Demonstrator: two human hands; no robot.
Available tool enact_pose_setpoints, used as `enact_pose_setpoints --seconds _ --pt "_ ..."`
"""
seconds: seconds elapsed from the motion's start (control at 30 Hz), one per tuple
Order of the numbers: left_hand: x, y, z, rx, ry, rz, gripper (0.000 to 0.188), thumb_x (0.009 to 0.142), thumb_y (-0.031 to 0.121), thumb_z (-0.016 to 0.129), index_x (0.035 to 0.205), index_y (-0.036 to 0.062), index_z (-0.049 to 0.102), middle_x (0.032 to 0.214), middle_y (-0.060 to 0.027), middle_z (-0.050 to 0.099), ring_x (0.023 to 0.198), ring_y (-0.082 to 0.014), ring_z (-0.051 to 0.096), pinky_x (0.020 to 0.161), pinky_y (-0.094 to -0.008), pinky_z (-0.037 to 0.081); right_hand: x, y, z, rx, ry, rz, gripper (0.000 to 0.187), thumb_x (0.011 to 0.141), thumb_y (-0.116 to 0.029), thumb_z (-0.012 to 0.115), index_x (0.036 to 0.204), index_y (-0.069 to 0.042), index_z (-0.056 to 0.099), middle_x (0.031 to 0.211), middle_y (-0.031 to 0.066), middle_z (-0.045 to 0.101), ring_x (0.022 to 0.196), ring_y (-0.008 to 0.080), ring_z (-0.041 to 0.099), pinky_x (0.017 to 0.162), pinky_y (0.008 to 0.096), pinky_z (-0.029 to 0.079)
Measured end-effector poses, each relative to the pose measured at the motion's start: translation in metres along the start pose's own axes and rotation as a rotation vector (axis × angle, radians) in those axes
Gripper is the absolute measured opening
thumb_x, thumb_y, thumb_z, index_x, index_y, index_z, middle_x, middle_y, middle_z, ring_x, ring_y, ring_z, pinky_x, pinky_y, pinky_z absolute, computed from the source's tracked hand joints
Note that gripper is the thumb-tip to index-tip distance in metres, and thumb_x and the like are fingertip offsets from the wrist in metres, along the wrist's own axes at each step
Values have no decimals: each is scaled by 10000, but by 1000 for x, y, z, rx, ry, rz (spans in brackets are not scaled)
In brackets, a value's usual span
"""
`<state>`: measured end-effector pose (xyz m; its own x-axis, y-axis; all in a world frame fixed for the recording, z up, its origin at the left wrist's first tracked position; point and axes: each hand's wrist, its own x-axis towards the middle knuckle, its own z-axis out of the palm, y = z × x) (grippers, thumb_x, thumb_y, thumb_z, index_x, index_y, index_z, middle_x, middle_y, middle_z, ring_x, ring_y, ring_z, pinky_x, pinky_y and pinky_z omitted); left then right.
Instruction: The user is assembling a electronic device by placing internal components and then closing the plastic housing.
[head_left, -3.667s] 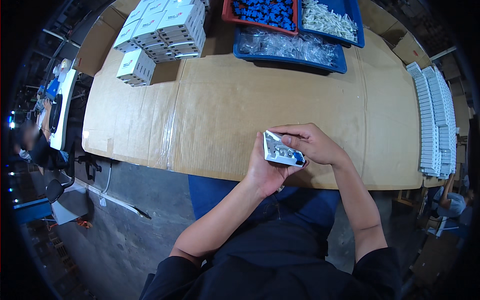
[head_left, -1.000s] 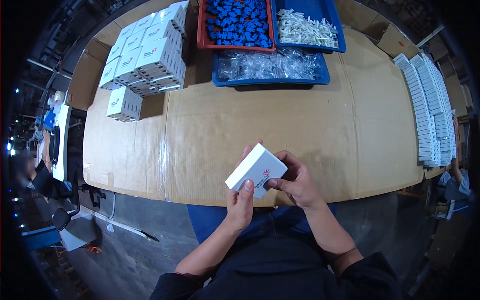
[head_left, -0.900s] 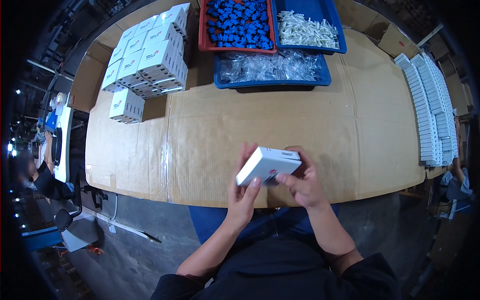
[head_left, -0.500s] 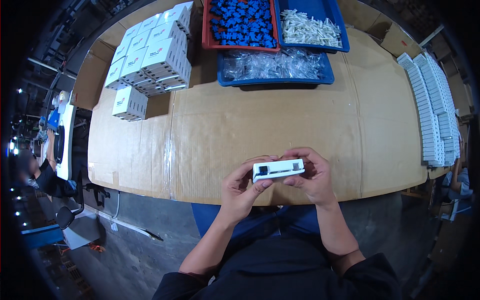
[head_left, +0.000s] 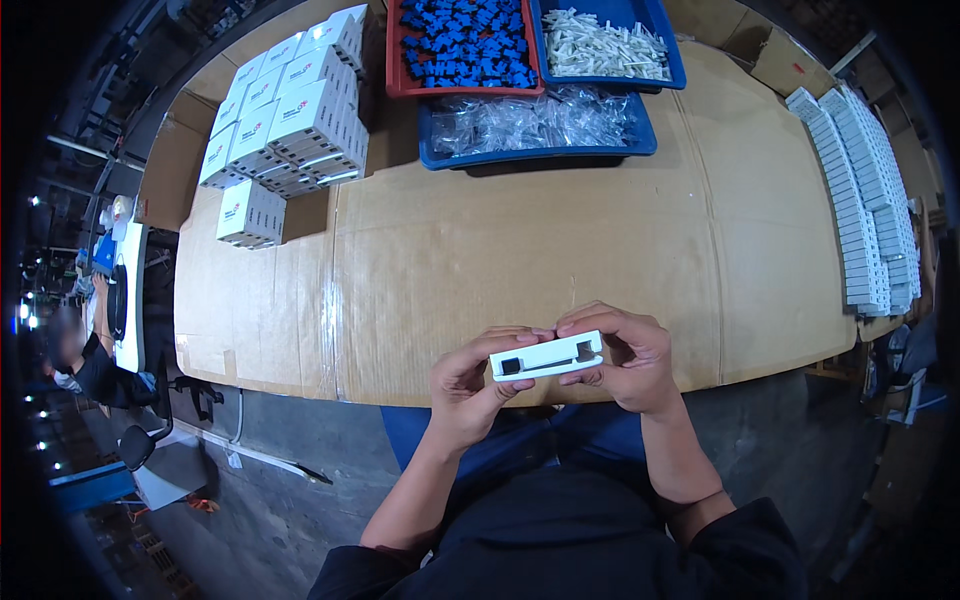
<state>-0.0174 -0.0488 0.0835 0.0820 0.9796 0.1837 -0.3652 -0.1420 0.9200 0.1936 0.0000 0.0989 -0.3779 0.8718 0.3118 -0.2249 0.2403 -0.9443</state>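
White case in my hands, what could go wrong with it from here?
The white case could fall if a grip slips, since only the left hand and right hand hold it, near the front edge of the cardboard-covered table. The black part at its left end might work loose, as it sits exposed in an opening.

open cardboard tabletop [head_left: 530, 250] midway, trays [head_left: 540, 155] blocking beyond, white boxes [head_left: 300, 112] left, pale stacks [head_left: 878, 205] right, seemingly tight-packed
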Motion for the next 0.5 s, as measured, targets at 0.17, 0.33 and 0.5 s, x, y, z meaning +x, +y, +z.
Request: enact_pose_setpoints --seconds 0.17,0.33,0.5 --pt "2 -1 -2 13 -15 -11 333 881 29 789 1200 -13 701 1206 -194 729 1191 -318 674 1025 -413 524 -1 1 1 -34 8 -46 364 767 8 865 1105 20 729 1071 149 760 986 234 734 864 315 568" --pt "1 -2 -1 -7 -12 -61 345 880 15 788 1212 -9 694 1209 -187 728 1190 -303 675 1025 -406 525 -5 8 -1 -57 28 -66 329 771 11 863 1071 29 729 1040 149 761 952 239 737 841 320 572" --pt "1 -3 -1 14 -10 -61 350 881 8 788 1215 -11 686 1216 -181 726 1192 -289 676 1034 -400 521 -3 7 0 -71 31 -67 344 767 15 867 1081 35 729 1040 150 759 958 236 735 845 317 571"
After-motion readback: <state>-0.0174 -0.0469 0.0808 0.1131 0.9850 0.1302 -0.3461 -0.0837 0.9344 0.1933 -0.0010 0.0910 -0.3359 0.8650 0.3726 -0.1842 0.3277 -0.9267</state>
